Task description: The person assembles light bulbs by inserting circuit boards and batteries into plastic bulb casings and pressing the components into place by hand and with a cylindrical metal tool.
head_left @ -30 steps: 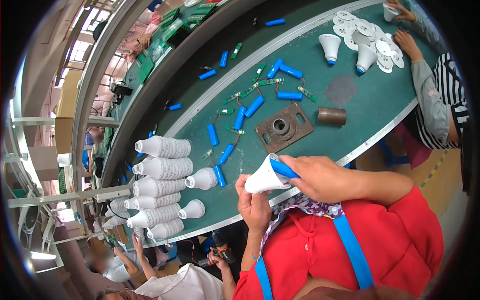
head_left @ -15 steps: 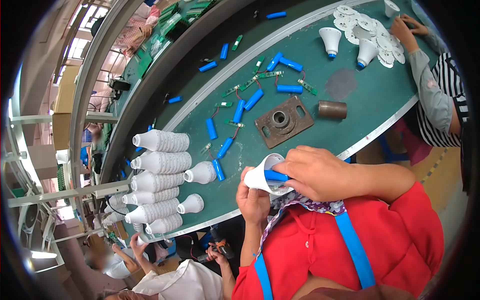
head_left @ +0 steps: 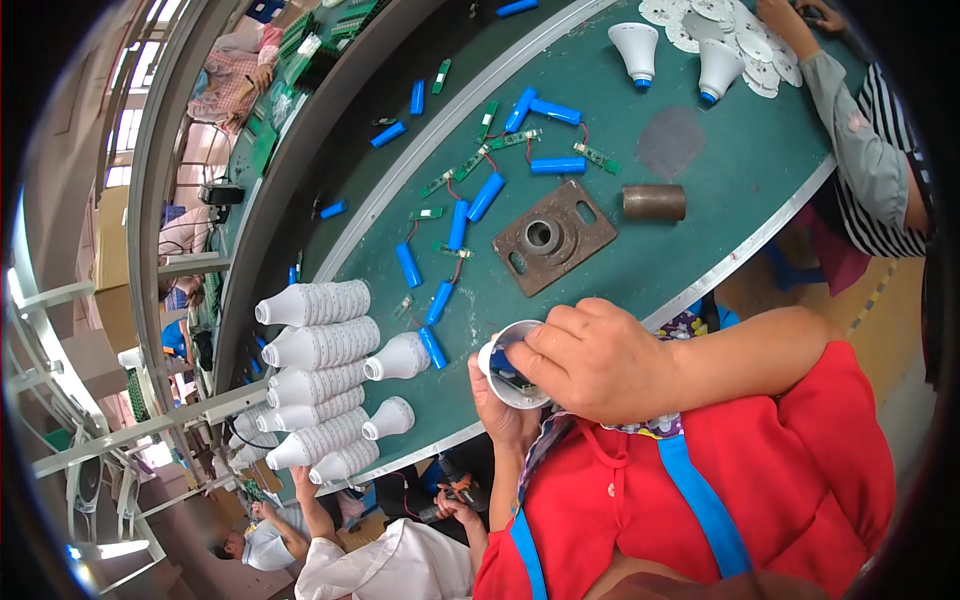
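Note:
My left hand [head_left: 503,412] wraps round a white bulb housing [head_left: 486,357] from beneath, its wide mouth tilted up toward me. Over that mouth is my right hand [head_left: 605,362], with thumb and fingers reaching inside. A blue battery [head_left: 500,361] shows in part within the housing, against the right fingertips; a strip of circuit board lies beside it. The fingers hide the rest of the inside. Just beyond my hands on the green table are a brown metal fixture [head_left: 556,238] with a round socket and a metal cylinder [head_left: 654,202].
Stacked white housings [head_left: 318,343] stand at the left. Blue batteries wired to green boards [head_left: 487,197] lie mid-table, beside a conveyor [head_left: 400,90]. At the far right, a co-worker's sleeve [head_left: 860,160] is near white discs [head_left: 740,40]. Another person holds a power drill [head_left: 465,492] below the table.
The blue battery has gone deeper into the housing, and my right fingers have followed it inside. The housing's mouth has turned more toward me. The whole view has shifted slightly.

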